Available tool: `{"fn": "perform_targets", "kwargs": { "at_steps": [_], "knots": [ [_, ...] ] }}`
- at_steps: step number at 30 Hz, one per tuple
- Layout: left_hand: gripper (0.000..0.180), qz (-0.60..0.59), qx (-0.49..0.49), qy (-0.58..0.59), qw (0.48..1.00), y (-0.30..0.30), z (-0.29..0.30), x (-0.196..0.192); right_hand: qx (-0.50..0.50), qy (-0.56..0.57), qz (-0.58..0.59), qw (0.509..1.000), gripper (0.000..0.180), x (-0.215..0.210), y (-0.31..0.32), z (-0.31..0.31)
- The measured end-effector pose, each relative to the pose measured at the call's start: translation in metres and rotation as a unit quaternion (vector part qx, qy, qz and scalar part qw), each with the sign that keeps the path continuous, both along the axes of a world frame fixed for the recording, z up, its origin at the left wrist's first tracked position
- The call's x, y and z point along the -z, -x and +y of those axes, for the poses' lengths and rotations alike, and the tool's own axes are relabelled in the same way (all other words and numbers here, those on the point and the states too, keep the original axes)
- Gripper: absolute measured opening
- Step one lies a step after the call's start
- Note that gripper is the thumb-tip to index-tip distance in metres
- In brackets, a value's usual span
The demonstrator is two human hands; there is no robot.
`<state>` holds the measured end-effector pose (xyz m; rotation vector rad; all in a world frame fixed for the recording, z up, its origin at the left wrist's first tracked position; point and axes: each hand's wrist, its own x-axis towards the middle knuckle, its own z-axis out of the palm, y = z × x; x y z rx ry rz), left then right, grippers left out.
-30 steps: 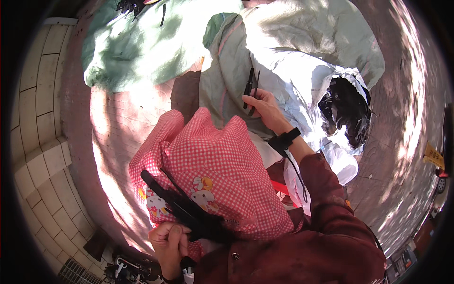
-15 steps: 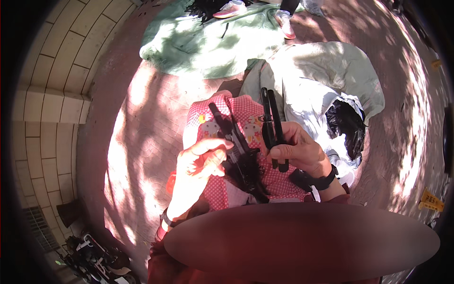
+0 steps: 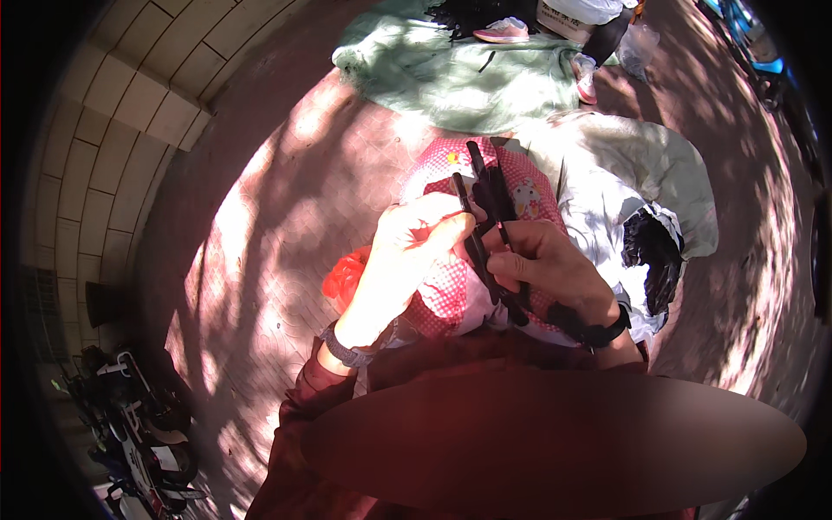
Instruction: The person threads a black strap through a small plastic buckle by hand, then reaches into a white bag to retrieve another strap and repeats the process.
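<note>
My left hand (image 3: 420,234) pinches a slim black stick-like piece (image 3: 462,192) between thumb and fingers, over my lap. Close beside it, my right hand (image 3: 550,264) is closed with thumb and fingertips on another narrow black piece (image 3: 504,232). The two pieces lie nearly side by side, slanting down to the right; I cannot tell whether they touch. Beneath both hands, a pink-and-white checked cloth (image 3: 442,303) with cartoon figures covers my lap. Dark shapes beyond my fingers mix with shadow, so the pieces' full outline is hard to make out.
A red-orange plastic bag (image 3: 345,276) lies left of my lap. To the right, a white sack (image 3: 607,186) holds black items (image 3: 654,256). Ahead lies a pale green cloth (image 3: 433,78), with another person's pink shoes (image 3: 501,31) on it. A tiled wall (image 3: 113,147) stands at left.
My left hand has moved to the right, closer to my right hand, and now pinches a black piece. The several black pieces in my right hand show less clearly. The view has shifted.
</note>
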<state>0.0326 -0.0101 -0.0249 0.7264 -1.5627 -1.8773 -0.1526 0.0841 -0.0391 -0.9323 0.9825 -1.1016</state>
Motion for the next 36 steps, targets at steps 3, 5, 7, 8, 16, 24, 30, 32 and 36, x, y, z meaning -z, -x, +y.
{"fn": "perform_targets", "kwargs": {
  "at_steps": [3,5,7,8,16,24,30,32,36],
  "knots": [
    [0.017,0.026,-0.038,-0.067,0.997,-0.012,0.002,-0.006,0.045,0.002,0.209,0.977,0.024,0.008,0.006,0.009],
    [0.022,0.065,-0.049,-0.138,0.987,-0.014,0.004,-0.010,0.070,0.038,0.394,0.916,0.029,0.021,0.006,0.015],
    [0.021,0.072,-0.053,-0.134,0.987,-0.015,0.005,-0.005,0.152,0.110,0.442,0.877,0.030,0.029,-0.001,0.025],
    [0.019,0.080,-0.057,-0.130,0.987,-0.013,0.005,-0.001,0.231,0.182,0.484,0.824,0.033,0.024,-0.005,0.025],
    [0.011,0.044,-0.087,-0.019,0.995,0.003,0.004,0.009,0.151,0.249,0.323,0.900,0.042,-0.010,-0.009,0.003],
    [0.020,-0.034,-0.070,-0.081,0.994,0.011,0.010,-0.001,0.111,0.046,-0.065,0.991,0.013,0.006,0.000,-0.014],
    [0.031,0.037,-0.006,-0.101,0.994,0.017,0.011,0.009,0.116,0.019,-0.158,0.981,0.017,0.019,0.005,-0.017],
    [0.030,0.038,0.008,-0.100,0.994,0.016,0.006,0.013,0.121,0.014,-0.163,0.979,0.017,0.021,0.003,-0.017],
    [0.028,0.044,-0.035,-0.247,0.967,0.015,0.002,0.008,0.154,0.063,-0.122,0.979,0.019,0.027,0.002,-0.022]
  ]
}}
